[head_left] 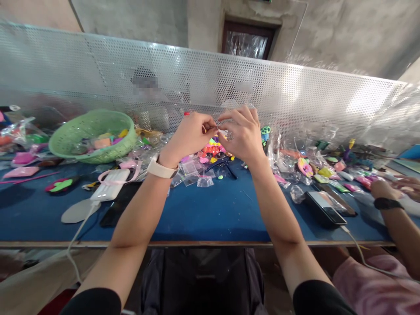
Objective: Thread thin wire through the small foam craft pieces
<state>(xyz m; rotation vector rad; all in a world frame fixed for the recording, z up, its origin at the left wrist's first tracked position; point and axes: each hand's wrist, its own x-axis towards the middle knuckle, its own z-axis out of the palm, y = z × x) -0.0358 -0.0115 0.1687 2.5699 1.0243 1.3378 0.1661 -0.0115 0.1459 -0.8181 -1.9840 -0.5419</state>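
Observation:
My left hand [193,134] is raised over the far middle of the blue table [210,214], its thumb and fingers closed in a pinch. My right hand [242,134] meets it fingertip to fingertip, with thumb and index finger pinched and the other fingers partly curled. Whatever sits between the fingertips is too small and dark to name. Under both hands lies a pile of bright, clay-like pieces [212,149] in orange, pink and yellow. Small clear plastic bags [205,180] and a dark blue strip-like object [220,162] lie just in front of the pile.
On the left are a green basket [57,142] of colourful pieces, a white power bank [111,186] with a cable, and a black phone [114,210]. A dark boxy device [323,210] lies right, near a co-worker's hand [385,190]. A perforated panel [210,74] stands behind.

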